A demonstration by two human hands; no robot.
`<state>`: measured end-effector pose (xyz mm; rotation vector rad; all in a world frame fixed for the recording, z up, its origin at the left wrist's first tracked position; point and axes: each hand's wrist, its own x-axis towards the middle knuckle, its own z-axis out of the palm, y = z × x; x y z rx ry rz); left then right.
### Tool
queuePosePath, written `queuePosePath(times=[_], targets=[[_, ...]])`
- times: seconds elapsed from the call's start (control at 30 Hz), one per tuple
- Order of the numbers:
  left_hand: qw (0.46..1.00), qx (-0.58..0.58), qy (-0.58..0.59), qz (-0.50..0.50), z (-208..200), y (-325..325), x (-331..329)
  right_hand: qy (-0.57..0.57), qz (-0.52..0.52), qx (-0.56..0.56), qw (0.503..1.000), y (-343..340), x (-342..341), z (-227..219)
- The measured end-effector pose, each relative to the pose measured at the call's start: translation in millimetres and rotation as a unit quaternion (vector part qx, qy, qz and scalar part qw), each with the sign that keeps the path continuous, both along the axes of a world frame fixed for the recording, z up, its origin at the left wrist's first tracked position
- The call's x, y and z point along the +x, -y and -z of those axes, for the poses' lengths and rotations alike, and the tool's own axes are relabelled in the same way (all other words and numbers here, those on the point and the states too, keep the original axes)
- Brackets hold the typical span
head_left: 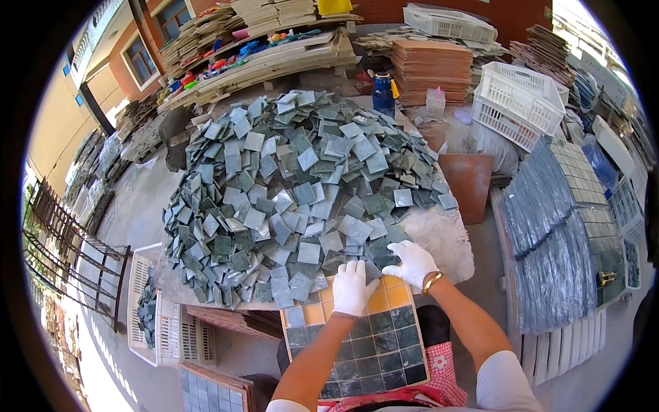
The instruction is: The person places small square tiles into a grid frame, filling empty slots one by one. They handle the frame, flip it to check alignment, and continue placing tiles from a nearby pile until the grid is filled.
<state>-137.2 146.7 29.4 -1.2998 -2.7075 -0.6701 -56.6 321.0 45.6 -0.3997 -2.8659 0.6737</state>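
A shallow tray (361, 367) leans from my lap against the table edge. Dark green square tiles (364, 347) fill its lower rows; its upper part shows bare yellow squares (398, 295), with a paler tile (294, 316) at the left. My left hand (351, 288), in a white glove, rests over the yellow squares, fingers forward and thumb out to the side. White-gloved too, my right hand (413, 264) is at the tray's top right corner, thumb and fingers apart beside the near edge of a large heap of loose tiles (302, 185). A bracelet (432, 281) circles my right wrist.
The heap covers most of the table (439, 240). Plastic-wrapped tile stacks (549, 254) stand at the right. A white crate with tiles (168, 329) sits low at the left, near another filled tray (213, 391). Behind the heap is a blue jug (384, 93).
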Motion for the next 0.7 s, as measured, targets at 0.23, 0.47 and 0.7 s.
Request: queuePosePath(times=[0.23, 0.47, 0.7], targets=[[0.994, 0.108, -0.035, -0.004, 3, 26, 18, 0.04, 0.08, -0.003, 0.996, 30, 0, -12], [0.983, 0.092, 0.144, -0.062, 11, 17, 5, 0.081, -0.164, 0.023, 0.983, 4, 40, -5], [0.998, -0.031, 0.015, -0.047, -7, 4, 16, 0.086, -0.153, -0.02, 0.984, 20, 58, 0]])
